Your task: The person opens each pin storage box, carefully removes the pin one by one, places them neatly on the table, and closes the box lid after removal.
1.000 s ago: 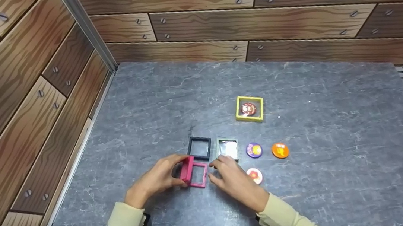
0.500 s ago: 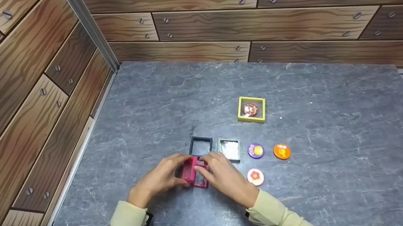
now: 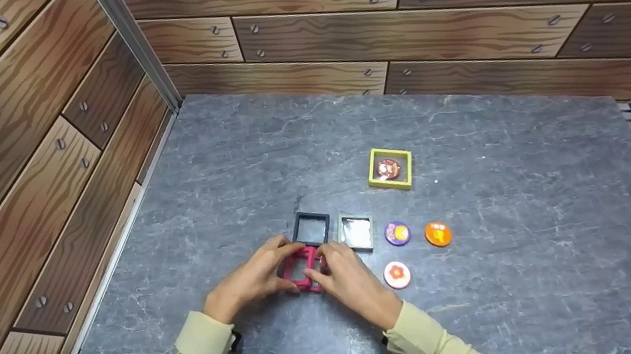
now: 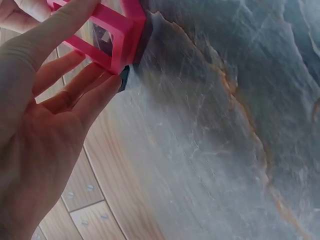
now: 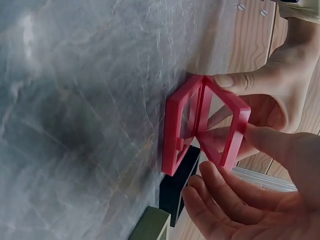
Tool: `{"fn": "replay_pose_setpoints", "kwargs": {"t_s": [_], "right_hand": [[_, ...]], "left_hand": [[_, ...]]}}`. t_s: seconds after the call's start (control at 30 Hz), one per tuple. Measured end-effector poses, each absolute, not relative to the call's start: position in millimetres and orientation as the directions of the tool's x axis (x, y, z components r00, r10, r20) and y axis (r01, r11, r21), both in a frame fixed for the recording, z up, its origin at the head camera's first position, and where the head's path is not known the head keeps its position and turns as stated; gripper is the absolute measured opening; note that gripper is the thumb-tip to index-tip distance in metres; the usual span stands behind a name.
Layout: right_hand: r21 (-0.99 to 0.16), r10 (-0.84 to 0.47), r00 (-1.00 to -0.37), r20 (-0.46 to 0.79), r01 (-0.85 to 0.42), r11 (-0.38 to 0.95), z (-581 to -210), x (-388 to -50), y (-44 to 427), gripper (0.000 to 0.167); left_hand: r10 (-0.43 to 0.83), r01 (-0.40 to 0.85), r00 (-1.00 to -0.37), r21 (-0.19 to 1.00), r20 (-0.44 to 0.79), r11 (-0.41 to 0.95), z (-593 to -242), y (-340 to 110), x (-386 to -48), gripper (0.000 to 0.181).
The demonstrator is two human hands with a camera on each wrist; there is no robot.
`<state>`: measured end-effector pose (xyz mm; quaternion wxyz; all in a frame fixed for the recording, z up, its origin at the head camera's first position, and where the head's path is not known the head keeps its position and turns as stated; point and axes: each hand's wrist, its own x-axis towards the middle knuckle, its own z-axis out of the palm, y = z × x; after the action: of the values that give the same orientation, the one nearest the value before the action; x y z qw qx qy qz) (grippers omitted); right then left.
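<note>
A pink hinged frame (image 3: pixel 310 251) stands partly unfolded: in the right wrist view one half of the frame (image 5: pixel 172 125) lies on the table and the other half tilts up from it. My left hand (image 3: pixel 253 280) grips the raised half between thumb and fingers at its two ends, also seen in the left wrist view, where the hand (image 4: pixel 55 120) is beside the pink frame (image 4: pixel 120 45). My right hand (image 3: pixel 356 281) pinches the raised half's edge; in the right wrist view the thumb and fingers of this hand (image 5: pixel 265 185) meet at the frame.
A black frame (image 3: pixel 296 229) and a grey-green frame (image 3: pixel 372 232) lie behind the pink one. Purple (image 3: pixel 397 233), orange (image 3: pixel 437 234) and white flower (image 3: pixel 397 274) round badges lie to the right. Farther back, a yellow frame (image 3: pixel 391 186) surrounds a red badge (image 3: pixel 388 168).
My right hand has moved left from near the grey-green frame to the pink frame and taken its edge. The raised pink half has tilted further over the lying half.
</note>
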<state>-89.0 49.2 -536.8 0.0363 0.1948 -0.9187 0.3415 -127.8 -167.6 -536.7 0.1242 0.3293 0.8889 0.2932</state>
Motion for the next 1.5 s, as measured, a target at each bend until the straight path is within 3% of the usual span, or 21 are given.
{"fn": "replay_pose_setpoints", "kwargs": {"t_s": [0.3, 0.5, 0.63, 1.03, 1.3, 1.5], "right_hand": [[-0.726, -0.344, -0.932, 0.111, -0.313, 0.612, -545.2, -92.2, 57.6, 0.015], [-0.680, -0.362, -0.932, 0.031, -0.285, 0.676, -550.0, -87.9, 63.3, 0.024], [-0.657, -0.364, -0.930, 0.048, -0.304, 0.690, -551.8, -86.6, 63.9, 0.025], [-0.541, -0.403, -0.904, 0.142, -0.412, 0.734, -556.4, -83.9, 63.2, 0.023], [-0.603, -0.400, -0.909, 0.112, -0.383, 0.700, -557.4, -85.9, 62.7, 0.023], [-0.658, -0.397, -0.911, 0.111, -0.366, 0.658, -558.9, -85.8, 62.7, 0.027]], "left_hand": [[0.653, 0.545, -0.755, 0.503, -0.054, 0.671, -525.5, -152.7, -124.5, 0.075], [0.660, 0.620, -0.750, 0.318, -0.025, 0.717, -521.6, -135.3, -118.3, 0.063], [0.661, 0.641, -0.751, 0.241, -0.001, 0.729, -522.7, -128.5, -115.0, 0.057], [0.645, 0.642, -0.763, 0.165, 0.047, 0.748, -523.7, -121.5, -111.3, 0.053], [0.650, 0.653, -0.757, 0.099, 0.063, 0.751, -526.5, -122.6, -107.8, 0.056], [0.634, 0.641, -0.767, 0.150, 0.099, 0.753, -533.5, -127.5, -96.0, 0.062]]}}
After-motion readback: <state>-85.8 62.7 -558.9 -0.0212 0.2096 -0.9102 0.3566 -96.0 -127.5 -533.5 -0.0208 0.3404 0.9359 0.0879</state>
